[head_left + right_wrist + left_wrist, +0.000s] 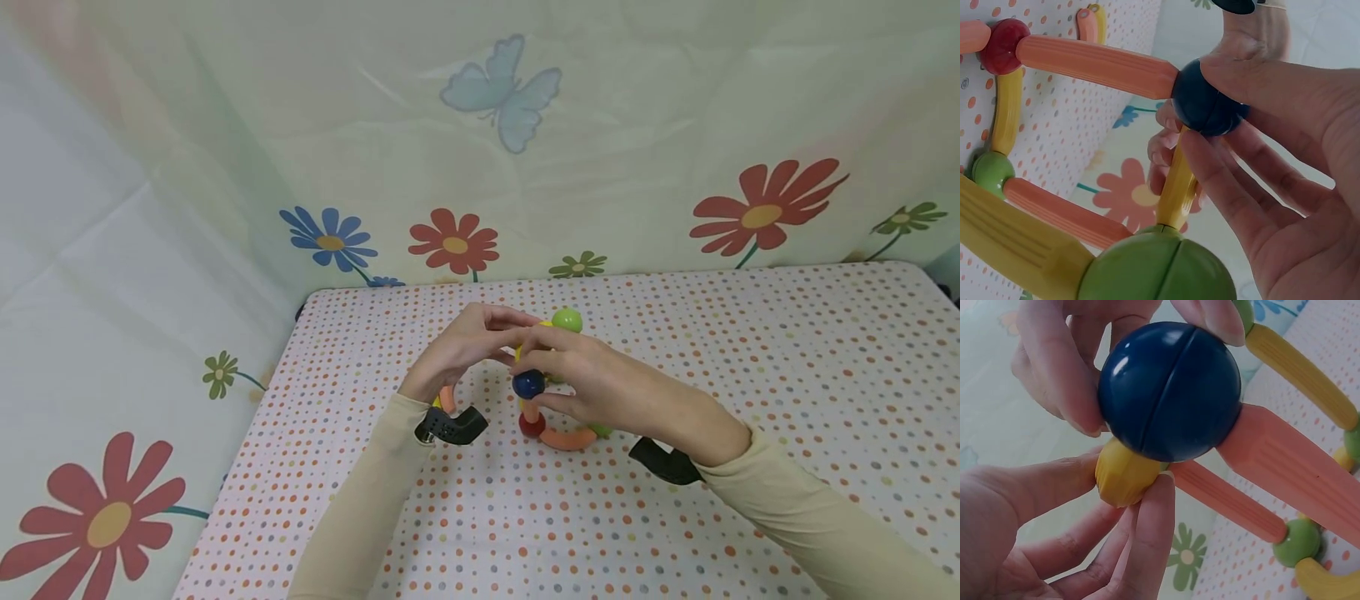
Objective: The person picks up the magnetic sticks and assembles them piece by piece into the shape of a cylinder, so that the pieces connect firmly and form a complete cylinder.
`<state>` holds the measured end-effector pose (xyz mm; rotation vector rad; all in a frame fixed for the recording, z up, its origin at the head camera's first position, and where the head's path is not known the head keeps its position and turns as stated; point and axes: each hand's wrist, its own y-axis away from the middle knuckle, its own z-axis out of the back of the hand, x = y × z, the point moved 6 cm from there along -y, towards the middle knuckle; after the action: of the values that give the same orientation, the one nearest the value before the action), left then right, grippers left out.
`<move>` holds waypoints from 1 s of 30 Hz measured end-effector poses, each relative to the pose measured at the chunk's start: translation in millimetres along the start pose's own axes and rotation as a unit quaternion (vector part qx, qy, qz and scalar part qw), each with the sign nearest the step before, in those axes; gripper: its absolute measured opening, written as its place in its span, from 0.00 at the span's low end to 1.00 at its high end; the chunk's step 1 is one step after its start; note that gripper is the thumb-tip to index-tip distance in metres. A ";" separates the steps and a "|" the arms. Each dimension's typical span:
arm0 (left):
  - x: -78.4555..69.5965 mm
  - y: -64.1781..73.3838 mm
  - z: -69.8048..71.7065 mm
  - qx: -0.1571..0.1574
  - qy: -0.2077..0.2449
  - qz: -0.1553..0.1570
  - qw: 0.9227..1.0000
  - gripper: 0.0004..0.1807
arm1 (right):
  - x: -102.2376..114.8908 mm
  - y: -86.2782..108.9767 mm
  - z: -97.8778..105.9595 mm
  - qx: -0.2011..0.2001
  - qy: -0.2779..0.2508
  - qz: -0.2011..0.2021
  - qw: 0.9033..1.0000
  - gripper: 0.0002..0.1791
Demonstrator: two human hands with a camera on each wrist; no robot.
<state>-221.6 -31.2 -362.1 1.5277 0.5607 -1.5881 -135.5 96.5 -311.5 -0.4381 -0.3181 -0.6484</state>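
Note:
A frame of coloured balls and rods stands on the table. My right hand (pixel 600 375) grips the dark blue ball (pixel 1169 390) at a top corner between thumb and fingers. Just across from it, my left hand (pixel 468 342) pinches a yellow rod (pixel 1175 194) that runs between the blue ball and a large green ball (pixel 1160 269). From the blue ball an orange rod (pixel 1097 67) goes down to a red ball (pixel 1005 47) at the base. Another green ball (pixel 994 174) sits low in the frame, with a second orange rod (pixel 1066 212) rising from it.
Loose curved pieces, one orange (pixel 1087 25) and one yellow (pixel 1101 24), lie on the dotted tabletop (pixel 480 517) by my left wrist. A flower-printed curtain (pixel 360 125) hangs behind the table and along its left side. Both wrists wear black camera mounts.

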 end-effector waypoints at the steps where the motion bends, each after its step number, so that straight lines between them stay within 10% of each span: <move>1: -0.1 0.1 0.1 0.001 0.000 0.000 1.000 0.18 | -0.3 0.2 0.4 0.000 -0.003 0.000 1.000 0.18; 10: 10.8 3.1 -1.5 -0.001 -0.013 -0.015 1.000 0.20 | -18.6 24.9 51.0 -0.109 -0.046 -0.034 0.992 0.18; 15: 35.9 17.2 0.6 -0.037 -0.125 -0.005 0.991 0.20 | -64.7 52.4 73.9 -0.181 -0.057 -0.086 0.978 0.18; 22: 69.7 34.7 -26.7 -0.005 -0.253 0.020 0.967 0.44 | -129.1 66.8 5.9 -0.041 -0.135 -0.199 0.970 0.16; 30: 83.6 37.0 -60.6 -0.136 -0.230 -0.008 0.964 0.23 | -135.5 38.9 -48.4 0.028 -0.226 -0.181 0.957 0.21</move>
<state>-148.2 -24.9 -443.5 0.9116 0.5017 -1.7247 -205.7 169.6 -420.8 -0.4762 -0.8652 -0.8908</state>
